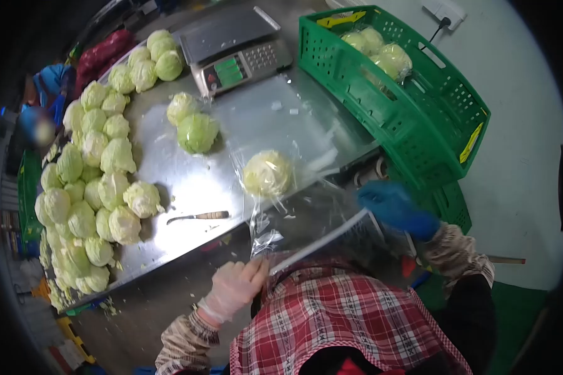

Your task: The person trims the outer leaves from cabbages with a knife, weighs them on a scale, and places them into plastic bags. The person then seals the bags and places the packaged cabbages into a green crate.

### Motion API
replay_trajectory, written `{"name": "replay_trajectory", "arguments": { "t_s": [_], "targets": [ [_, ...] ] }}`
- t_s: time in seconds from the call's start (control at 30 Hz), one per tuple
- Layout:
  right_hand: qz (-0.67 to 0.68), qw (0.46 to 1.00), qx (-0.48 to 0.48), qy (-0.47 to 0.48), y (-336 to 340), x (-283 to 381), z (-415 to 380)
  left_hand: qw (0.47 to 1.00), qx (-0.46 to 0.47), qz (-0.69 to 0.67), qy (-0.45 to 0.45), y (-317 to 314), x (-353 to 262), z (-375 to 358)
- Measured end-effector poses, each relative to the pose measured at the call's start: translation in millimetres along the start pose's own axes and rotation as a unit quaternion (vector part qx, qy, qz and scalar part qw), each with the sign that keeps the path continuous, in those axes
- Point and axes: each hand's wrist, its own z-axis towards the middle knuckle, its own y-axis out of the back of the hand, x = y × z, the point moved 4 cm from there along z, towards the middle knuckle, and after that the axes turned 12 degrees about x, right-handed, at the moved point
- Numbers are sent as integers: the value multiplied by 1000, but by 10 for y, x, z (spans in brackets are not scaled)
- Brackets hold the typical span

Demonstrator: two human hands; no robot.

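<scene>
A pale cabbage sits near the table's front edge with clear plastic film under and around it. The film stretches from the cabbage toward my body. My left hand, in a thin clear glove, pinches the film's near left corner. On the other side my right hand, in a blue glove, is closed on the film's right part; its fingertips are partly hidden. A straight whitish strip runs between the two hands. Farther back stand two wrapped cabbages, touching each other.
Many unwrapped cabbages are heaped along the table's left side. A wooden-handled knife lies near the front edge. Behind stands a digital scale. A green crate with several wrapped cabbages is at right. Another person is at far left.
</scene>
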Motion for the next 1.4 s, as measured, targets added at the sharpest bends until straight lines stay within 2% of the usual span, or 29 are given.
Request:
{"name": "replay_trajectory", "arguments": {
  "t_s": [0.03,0.1,0.17,0.23,0.3,0.33,0.4,0.43,0.5,0.63,0.7,0.73,0.8,0.87,0.9,0.97,1.0,1.07,1.17,1.23,1.37,1.4],
  "targets": [
    [3,1000,13,-6,49,150,-12,1000,6,-10,11,16,5,-4],
    [-177,980,-70,52,306,735,67,998,-43,-37,4,-56,69,-15],
    [-166,976,8,137,108,1176,284,998,-50,-43,16,-34,82,31],
    [-115,959,110,235,-353,1369,501,993,-108,-56,6,-25,116,51],
    [-123,935,216,252,-823,1320,645,989,-136,-65,11,-47,129,64],
    [-123,934,220,252,-941,1316,680,986,-146,-80,18,-46,134,64],
    [-195,902,312,226,-1172,1275,714,982,-158,-96,29,-53,163,62],
    [-196,900,317,226,-1184,1268,724,982,-167,-88,27,-54,168,65],
    [-148,916,288,239,-1149,1274,743,980,-178,-82,29,-61,171,54],
    [-141,915,321,199,-1183,1235,764,981,-168,-98,15,-77,173,46],
    [-95,902,404,122,-1275,1120,736,982,-160,-99,5,-81,171,52],
    [-97,903,401,120,-1260,1132,648,985,-149,-87,-12,-91,160,57],
    [-16,873,457,170,-1177,1169,360,986,-144,-73,-31,-92,156,69],
    [-85,863,479,135,-769,868,54,984,-158,-79,-15,-63,171,39],
    [-198,843,496,62,-491,785,-16,983,-164,-85,-8,-71,173,36],
    [-192,882,430,-29,-276,878,0,983,-155,-95,-30,-68,165,65],
    [-186,887,421,-34,-378,924,25,984,-151,-92,-34,-42,152,104],
    [-60,967,230,91,-631,1224,361,982,-162,-90,-38,-46,149,140],
    [-48,953,260,148,-1024,1151,628,981,-168,-91,-33,-41,154,161],
    [-146,922,298,199,-1164,1143,655,981,-165,-95,-33,-44,143,165],
    [-157,904,353,184,-1188,1133,639,982,-138,-127,-13,-129,134,135],
    [-110,895,401,159,-1247,1078,569,981,-138,-133,-16,-148,127,129]
  ]
}}
